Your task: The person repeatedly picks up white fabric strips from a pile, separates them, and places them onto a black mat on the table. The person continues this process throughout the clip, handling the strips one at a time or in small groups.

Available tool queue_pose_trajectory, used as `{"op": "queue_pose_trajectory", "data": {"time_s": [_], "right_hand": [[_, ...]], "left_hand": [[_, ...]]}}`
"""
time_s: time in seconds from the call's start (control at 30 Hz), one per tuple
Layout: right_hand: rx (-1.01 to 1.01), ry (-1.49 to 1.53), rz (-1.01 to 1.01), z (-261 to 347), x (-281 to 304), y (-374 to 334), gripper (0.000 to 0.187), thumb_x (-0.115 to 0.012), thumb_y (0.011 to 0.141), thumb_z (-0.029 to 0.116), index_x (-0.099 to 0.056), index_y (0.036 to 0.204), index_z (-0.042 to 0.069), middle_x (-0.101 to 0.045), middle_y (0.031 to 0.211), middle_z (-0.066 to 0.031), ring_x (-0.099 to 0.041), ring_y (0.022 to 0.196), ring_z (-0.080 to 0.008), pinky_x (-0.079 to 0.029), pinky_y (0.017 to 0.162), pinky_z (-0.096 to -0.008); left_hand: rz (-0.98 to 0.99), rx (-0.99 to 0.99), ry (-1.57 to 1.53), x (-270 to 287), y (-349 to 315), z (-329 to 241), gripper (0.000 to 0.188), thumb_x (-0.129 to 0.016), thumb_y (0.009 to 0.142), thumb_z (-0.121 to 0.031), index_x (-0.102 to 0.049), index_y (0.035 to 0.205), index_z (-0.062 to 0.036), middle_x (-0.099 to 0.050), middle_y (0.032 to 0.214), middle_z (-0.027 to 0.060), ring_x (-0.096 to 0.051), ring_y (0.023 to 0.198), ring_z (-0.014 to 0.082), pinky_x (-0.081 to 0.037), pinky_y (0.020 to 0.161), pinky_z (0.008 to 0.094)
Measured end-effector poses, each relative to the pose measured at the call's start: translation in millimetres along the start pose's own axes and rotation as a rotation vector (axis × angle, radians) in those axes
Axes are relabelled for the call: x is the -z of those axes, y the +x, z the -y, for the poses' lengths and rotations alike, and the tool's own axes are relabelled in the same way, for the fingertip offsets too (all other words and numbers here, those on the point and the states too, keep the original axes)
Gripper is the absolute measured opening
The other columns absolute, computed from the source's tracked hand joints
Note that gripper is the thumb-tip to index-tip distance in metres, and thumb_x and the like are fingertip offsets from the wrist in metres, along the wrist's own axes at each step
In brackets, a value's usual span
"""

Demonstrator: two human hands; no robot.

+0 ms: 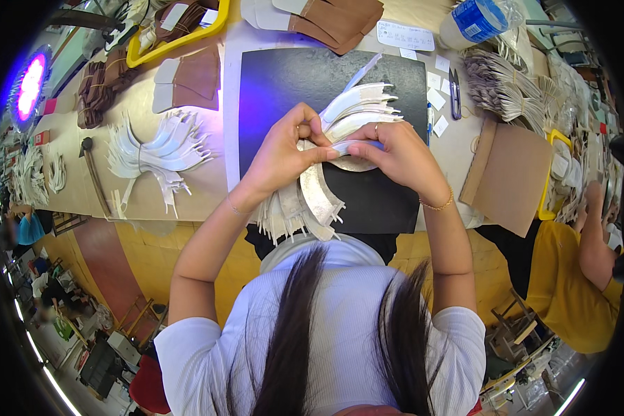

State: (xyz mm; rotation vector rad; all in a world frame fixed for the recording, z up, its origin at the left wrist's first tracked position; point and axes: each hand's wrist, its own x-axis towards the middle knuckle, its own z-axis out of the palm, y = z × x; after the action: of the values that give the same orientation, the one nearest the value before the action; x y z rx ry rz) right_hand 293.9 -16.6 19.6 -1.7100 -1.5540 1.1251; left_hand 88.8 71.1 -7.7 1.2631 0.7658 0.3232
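Over a black mat (pixel 270 80), a bundle of curved cream-white strips (pixel 320 197) is held at its narrow middle by both my hands. The strips look like cut leather or fabric pieces, with ends fanning out above and below the fingers. My left hand (pixel 288 149) pinches the bundle from the left, thumb and fingers closed on it. From the other side, my right hand (pixel 395 152) grips it, with its thumb close to the left thumb. What lies between the fingertips is partly hidden.
Left of the mat lies another bundle of white strips (pixel 161 154), beside a hammer (pixel 87 163). Brown cut pieces (pixel 194 80) and a yellow tray (pixel 222 17) are farther back. Thread snips (pixel 455 93), paper labels (pixel 435 98), a blue-and-white jar (pixel 473 24) and cardboard (pixel 509 173) stand right.
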Motion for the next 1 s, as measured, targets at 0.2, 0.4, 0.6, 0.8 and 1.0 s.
{"op": "queue_pose_trajectory", "data": {"time_s": [0.2,0.4,0.6,0.8,1.0], "right_hand": [[-0.222,0.175,-0.004,-10,4,-6,0.022,-0.077,0.085,0.021,-0.075,0.090,-0.001,-0.071,0.071,-0.0097,-0.067,0.065,-0.0139,-0.052,0.063,-0.0274],[-0.260,0.357,0.003,-17,7,-11,0.021,-0.078,0.087,0.015,-0.074,0.094,-0.004,-0.070,0.077,-0.0037,-0.062,0.067,-0.0069,-0.051,0.064,-0.0209],[-0.295,0.536,-0.020,-18,4,-13,0.025,-0.075,0.091,0.015,-0.071,0.104,-0.005,-0.071,0.083,-0.0054,-0.063,0.070,-0.0071,-0.053,0.066,-0.0211],[-0.313,0.577,-0.006,-22,4,-15,0.026,-0.067,0.097,0.018,-0.069,0.109,-0.005,-0.071,0.084,-0.0063,-0.065,0.070,-0.0083,-0.053,0.067,-0.0213],[-0.328,0.578,-0.010,-25,2,-15,0.027,-0.065,0.099,0.020,-0.069,0.110,-0.005,-0.071,0.085,-0.0062,-0.066,0.071,-0.0081,-0.053,0.067,-0.0212]], "left_hand": [[-0.004,0.016,0.014,0,-1,-2,0.038,-0.078,0.080,0.002,-0.045,0.097,-0.0052,-0.067,0.084,0.0083,-0.063,0.082,0.0115,-0.053,0.073,0.0265],[0.016,0.035,0.045,1,1,-3,0.038,-0.077,0.082,0.004,-0.046,0.102,-0.0054,-0.068,0.088,0.0086,-0.064,0.085,0.0109,-0.052,0.078,0.0240],[0.033,0.088,0.047,3,2,-4,0.034,-0.075,0.086,0.001,-0.050,0.109,-0.0035,-0.068,0.090,0.0072,-0.064,0.087,0.0095,-0.051,0.079,0.0232],[0.046,0.040,0.029,5,2,-1,0.030,-0.073,0.089,-0.004,-0.050,0.108,-0.0020,-0.070,0.088,0.0074,-0.063,0.087,0.0101,-0.050,0.079,0.0254],[0.052,0.048,0.042,5,2,1,0.029,-0.072,0.089,-0.005,-0.052,0.111,-0.0021,-0.071,0.089,0.0074,-0.063,0.089,0.0105,-0.049,0.081,0.0262]]}}
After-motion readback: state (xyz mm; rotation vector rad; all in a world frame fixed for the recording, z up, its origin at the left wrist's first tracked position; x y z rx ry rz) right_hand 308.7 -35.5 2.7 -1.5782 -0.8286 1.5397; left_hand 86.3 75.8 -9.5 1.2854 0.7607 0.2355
